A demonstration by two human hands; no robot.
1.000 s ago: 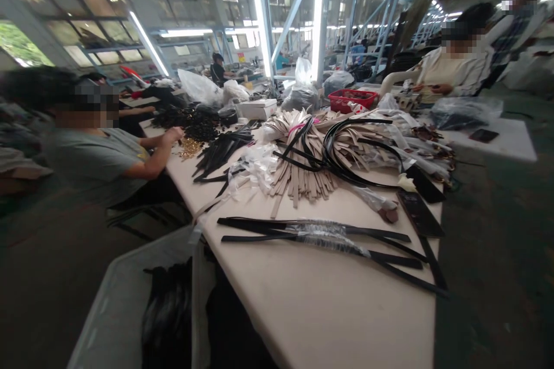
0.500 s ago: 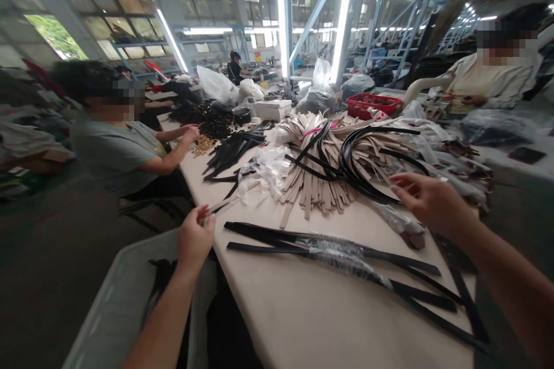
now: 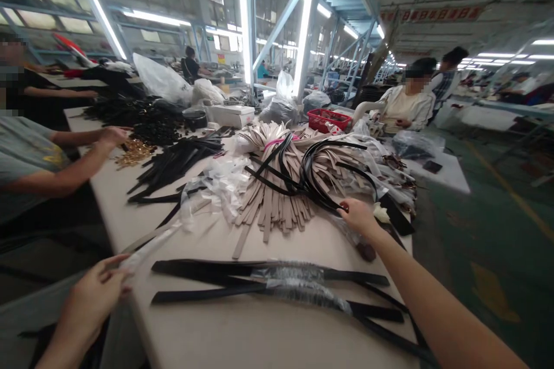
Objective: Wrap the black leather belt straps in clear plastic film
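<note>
My left hand (image 3: 93,294), at the table's left edge, has its fingers closed on the end of a whitish plastic wrap (image 3: 151,245). That wrap runs back toward a crumpled heap of clear plastic (image 3: 220,184), and a dark strap lies beside it. With bent fingers, my right hand (image 3: 360,217) grips the near end of the coiled black straps (image 3: 308,170), which rest on a large bundle of beige strips (image 3: 277,207). Between my hands and nearer to me, several long black straps (image 3: 203,294) lie across the table, wrapped at their middle in clear film.
At left a co-worker's hands (image 3: 110,137) are over small gold parts (image 3: 134,153) beside piled black pieces. A white box (image 3: 231,116) and a red basket (image 3: 329,120) stand farther back. A bin (image 3: 38,300) is below my left hand.
The view has swung to the right. My right hand has moved in to the black straps and closed on them. My left hand stays closed on the plastic wrap.
</note>
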